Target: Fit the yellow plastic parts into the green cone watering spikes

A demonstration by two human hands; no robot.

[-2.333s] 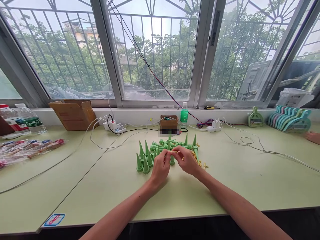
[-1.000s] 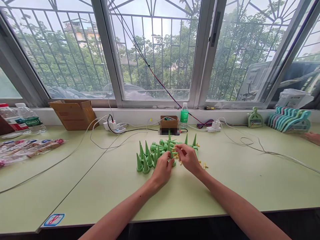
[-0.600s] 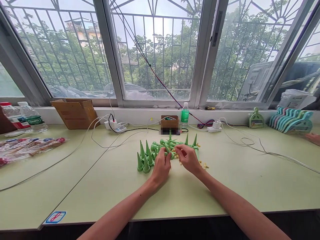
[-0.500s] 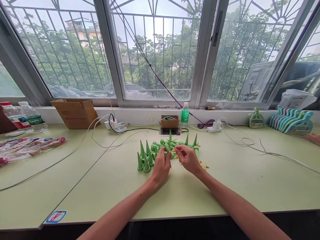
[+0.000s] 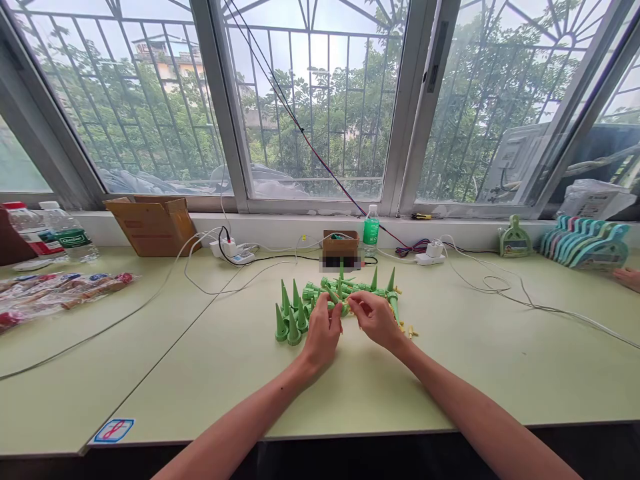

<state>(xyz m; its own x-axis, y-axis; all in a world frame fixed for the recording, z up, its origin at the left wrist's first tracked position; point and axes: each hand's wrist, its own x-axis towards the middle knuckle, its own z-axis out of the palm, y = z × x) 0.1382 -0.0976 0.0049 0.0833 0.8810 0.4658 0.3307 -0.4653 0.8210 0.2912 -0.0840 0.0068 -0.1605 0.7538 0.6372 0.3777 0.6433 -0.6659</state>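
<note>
Head view: note green cone (image 5: pixel 333 295) held tilted in grasp of left hand (image 5: pixel 324 332), just beside right hand (image 5: pixel 376 317). Observe right-hand fingers bunched; cannot tell whether grasping anything. Avoid slack left grip: possible slip of cone onto surface (image 5: pixel 450 380). Avoid sideways wrist swing: possible toppling of standing cones (image 5: pixel 293 331) or scattering of yellow pieces (image 5: pixel 411 331).

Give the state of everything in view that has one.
Held green spike, tilted
Left hand, fingers closed on it
Right hand, fingers pinched, contents unclear
Front-left green spikes, upright
Yellow fitting, lying loose
Large cardboard box, open
Small cardboard box, open
Central bottle, capped
Left bottles, capped
</note>
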